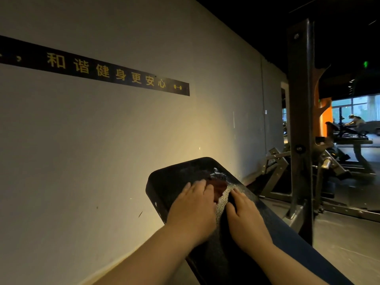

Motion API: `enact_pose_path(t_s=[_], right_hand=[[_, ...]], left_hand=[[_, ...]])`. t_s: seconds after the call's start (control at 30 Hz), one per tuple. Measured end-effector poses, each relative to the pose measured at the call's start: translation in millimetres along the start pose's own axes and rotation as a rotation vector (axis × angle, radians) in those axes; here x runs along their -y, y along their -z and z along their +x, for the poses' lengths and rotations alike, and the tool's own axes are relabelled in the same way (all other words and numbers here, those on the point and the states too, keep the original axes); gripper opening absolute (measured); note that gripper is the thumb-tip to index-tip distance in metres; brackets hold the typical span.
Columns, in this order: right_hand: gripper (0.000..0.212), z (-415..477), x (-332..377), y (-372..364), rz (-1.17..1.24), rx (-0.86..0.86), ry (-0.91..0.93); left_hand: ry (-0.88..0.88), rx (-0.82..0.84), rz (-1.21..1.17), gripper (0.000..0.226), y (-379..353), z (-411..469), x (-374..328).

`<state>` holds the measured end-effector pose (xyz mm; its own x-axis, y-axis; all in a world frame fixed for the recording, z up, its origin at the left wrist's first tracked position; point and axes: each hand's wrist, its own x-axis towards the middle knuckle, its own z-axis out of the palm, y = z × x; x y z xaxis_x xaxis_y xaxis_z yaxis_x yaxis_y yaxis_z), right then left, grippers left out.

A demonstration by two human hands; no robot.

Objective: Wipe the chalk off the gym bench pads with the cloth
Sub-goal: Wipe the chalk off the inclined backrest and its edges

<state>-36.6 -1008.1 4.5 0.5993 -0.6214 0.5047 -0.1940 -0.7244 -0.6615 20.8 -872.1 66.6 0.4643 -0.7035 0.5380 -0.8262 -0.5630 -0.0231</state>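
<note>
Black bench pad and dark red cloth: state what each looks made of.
Black bench pad: probably vinyl or faux leather; pebbled grain glints where light hits, edges rounded. Dark red cloth: seemingly soft matte fabric, rumpled under the left hand; weave too dim to tell.

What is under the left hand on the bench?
A dark red cloth peeks out from under the left hand, lying on the black bench pad near white chalk. The hand covers the rest of it.
</note>
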Motion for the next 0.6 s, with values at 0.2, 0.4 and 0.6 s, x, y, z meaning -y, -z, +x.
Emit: enact_pose_path(t_s=[0.2,0.4,0.6], right_hand=[[0.055,-2,-1,1,-0.023,0.006,0.013],[0.055,-4,1,1,-0.026,0.009,0.019],[0.054,-2,-1,1,-0.042,0.019,0.025]], left_hand=[[0.267,-0.135,0.017,0.049,10,41,40],[-0.007,-0.021,0.027,0.047,-14,32,-9],[0.137,-0.098,0.03,0.037,3,53,34]])
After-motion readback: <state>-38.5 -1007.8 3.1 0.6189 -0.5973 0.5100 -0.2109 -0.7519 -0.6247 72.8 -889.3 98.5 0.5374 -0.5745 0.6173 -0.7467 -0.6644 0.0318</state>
